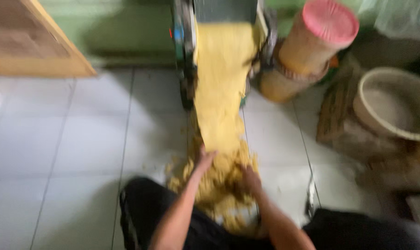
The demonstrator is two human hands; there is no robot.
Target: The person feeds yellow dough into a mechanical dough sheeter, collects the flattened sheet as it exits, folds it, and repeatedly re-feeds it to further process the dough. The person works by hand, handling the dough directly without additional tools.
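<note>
Crumbly yellow dough (219, 178) under both fingers (209, 155)

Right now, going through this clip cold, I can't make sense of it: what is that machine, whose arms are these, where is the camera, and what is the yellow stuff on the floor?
The single picture comes from a camera worn on a person's head, looking down, so the two bare arms at the bottom are that person's own. It is blurred.

Ahead stands a roller machine; a flat yellow sheet of dough hangs from it down to the white tiled floor. At its lower end lies a crumbly yellow pile.

The left hand touches the sheet's bottom edge; the right hand is pressed into the pile. Whether either grips anything is too blurred to tell.

To the right are a tan container with a pink lid and a pale round basin.
</note>
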